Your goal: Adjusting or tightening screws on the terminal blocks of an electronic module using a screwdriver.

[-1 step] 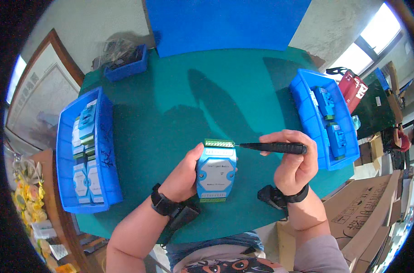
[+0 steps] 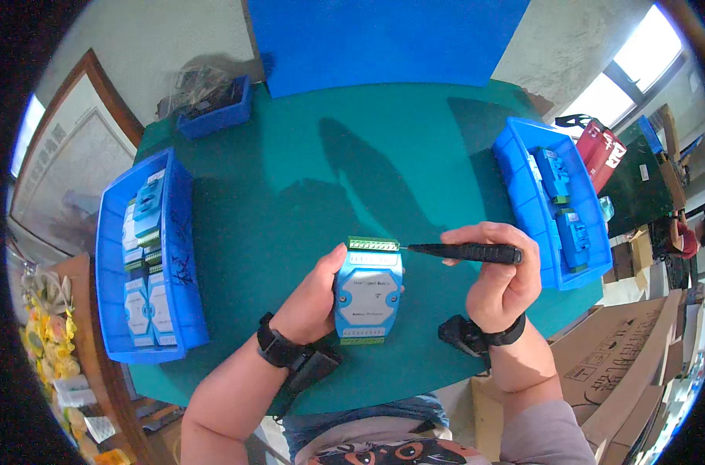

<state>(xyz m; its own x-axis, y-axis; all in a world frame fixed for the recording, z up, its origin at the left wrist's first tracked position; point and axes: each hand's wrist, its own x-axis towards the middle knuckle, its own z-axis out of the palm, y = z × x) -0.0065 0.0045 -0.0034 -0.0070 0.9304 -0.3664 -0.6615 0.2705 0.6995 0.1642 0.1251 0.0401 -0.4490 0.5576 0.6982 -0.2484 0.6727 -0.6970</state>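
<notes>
My left hand [image 2: 315,298] grips a blue and white electronic module [image 2: 369,298] from its left side, thumb along the edge. Green screw terminal strips run along the module's far and near ends. Between the thumb and fingers of my right hand [image 2: 501,271] is a black-handled screwdriver [image 2: 468,252], lying nearly level and pointing left. Its thin tip reaches the right end of the far terminal strip [image 2: 374,244]; whether it sits in a screw is too small to tell. The module is held above the green table [image 2: 290,232].
At the left stands a blue bin [image 2: 189,310] with several similar modules. Another blue bin [image 2: 596,267] at the right holds blue modules. A small blue box [image 2: 217,120] of dark parts sits at the far left. Cardboard boxes [image 2: 616,349] stand beyond the table's right edge.
</notes>
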